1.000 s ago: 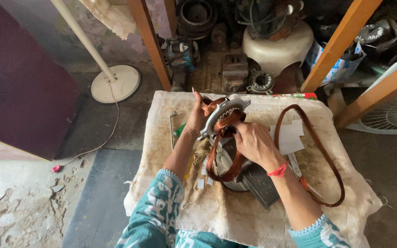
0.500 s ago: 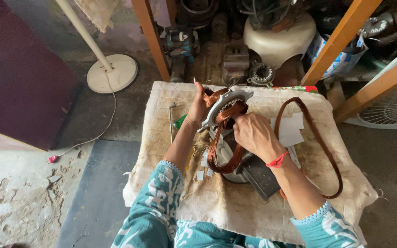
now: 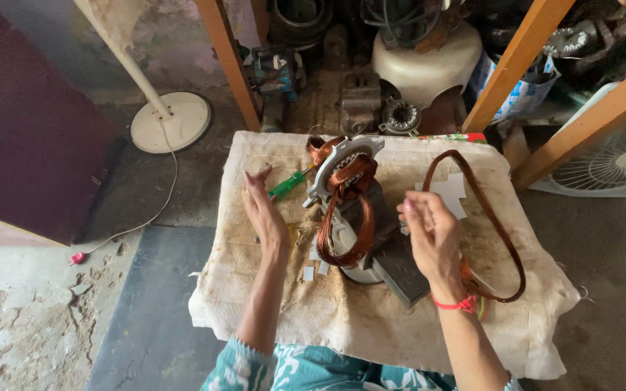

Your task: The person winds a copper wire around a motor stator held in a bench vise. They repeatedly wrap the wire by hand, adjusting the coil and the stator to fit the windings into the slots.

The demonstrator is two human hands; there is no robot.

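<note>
A round grey motor stator (image 3: 343,168) with copper windings stands tilted on a dark block (image 3: 400,266) in the middle of a cloth-covered table (image 3: 284,318). A loop of copper wire (image 3: 345,228) hangs from the stator. My left hand (image 3: 264,213) is raised to the left of the stator, fingers apart, holding nothing. My right hand (image 3: 431,233) hovers to its right, also apart from it and empty, with a red band at the wrist. A second, larger copper coil loop (image 3: 493,224) lies on the cloth at the right.
A green-handled screwdriver (image 3: 289,185) lies left of the stator. White paper pieces (image 3: 449,192) sit by the big loop. Behind the table stand wooden posts (image 3: 227,61), motor parts (image 3: 398,116), a white fan base (image 3: 169,122) and a white fan (image 3: 617,163) at right.
Both hands have let go of the stator and drawn apart to either side. The stator with its hanging coil now rests on its own.
</note>
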